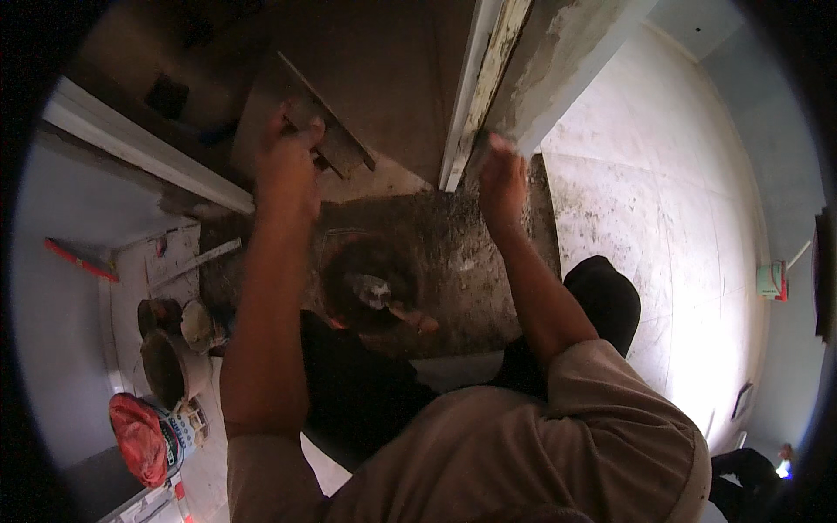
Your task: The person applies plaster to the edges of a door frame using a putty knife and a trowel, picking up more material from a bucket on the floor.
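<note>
My left hand [292,135] is closed round the handle of a flat rectangular plastering trowel [338,131], its dull plate tilted and seen nearly edge-on. Ahead and to the right, my right hand [504,179] is raised close to the foot of a pale door frame [462,113] and the patchy grey wall end beside it. Its fingers look curled; blur hides whether they hold or touch anything. Between my forearms, near my knees, a dark round bucket [336,283] holds a tool with a pale blade [370,289] and a wooden-looking handle [414,319].
Stained brown sheeting [462,296] covers the floor before me. On the left stand several mortar-smeared buckets [166,366] and a bucket with red material [138,440]. A red tool [83,260] is by the left wall. At the lower right is another person [750,475].
</note>
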